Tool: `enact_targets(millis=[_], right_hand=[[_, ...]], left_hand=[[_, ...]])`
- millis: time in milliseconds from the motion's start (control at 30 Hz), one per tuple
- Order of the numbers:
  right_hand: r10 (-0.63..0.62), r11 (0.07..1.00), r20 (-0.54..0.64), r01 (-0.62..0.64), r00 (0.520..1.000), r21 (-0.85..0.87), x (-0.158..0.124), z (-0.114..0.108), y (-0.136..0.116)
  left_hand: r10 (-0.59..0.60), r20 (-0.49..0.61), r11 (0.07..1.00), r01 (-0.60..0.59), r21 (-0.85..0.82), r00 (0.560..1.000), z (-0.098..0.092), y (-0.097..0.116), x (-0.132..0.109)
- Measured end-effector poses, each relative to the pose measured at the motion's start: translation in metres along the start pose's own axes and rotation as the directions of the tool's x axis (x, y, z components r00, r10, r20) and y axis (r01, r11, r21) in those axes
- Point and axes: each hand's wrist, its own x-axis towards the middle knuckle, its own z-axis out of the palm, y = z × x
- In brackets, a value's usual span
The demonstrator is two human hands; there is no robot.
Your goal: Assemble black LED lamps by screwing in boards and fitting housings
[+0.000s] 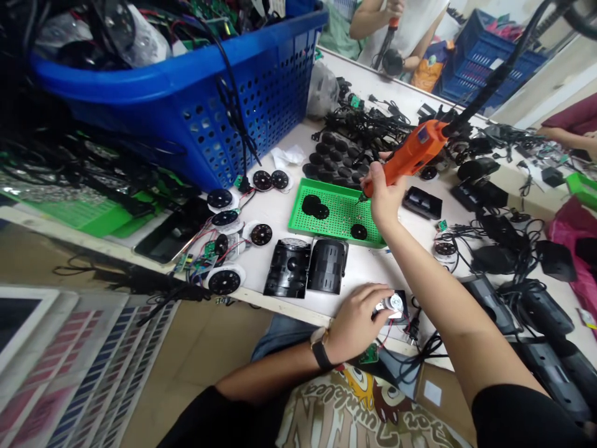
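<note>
My right hand (386, 194) is closed round an orange electric screwdriver (410, 155), whose tip points down over a green perforated tray (303, 225). Small screws and several black discs (359, 232) lie in that tray. Low at the table's front edge, my left hand (357, 320) has its fingers wrapped on a silver-white round part (394, 303), perhaps a small motor. Red wires run near it, and a green circuit board (369, 354) hangs just below. Two black plastic housing halves (288, 269) rest left of my left hand.
A blue basket (275, 81) heaped with parts and cables stands at the left. White-rimmed discs with wires (226, 280) lie before it. Black housings (494, 305) and cables crowd the right side. Across the table, a person (401, 31) holds another tool.
</note>
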Motion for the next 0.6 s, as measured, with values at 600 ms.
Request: enact_targets(millis=[600], right_hand=[[0.052, 0.999, 0.083, -0.051, 0.995, -0.016, 0.01, 0.024, 0.032]], left_hand=[[0.015, -0.032, 0.998, -0.016, -0.057, 0.999, -0.007, 0.007, 0.0]])
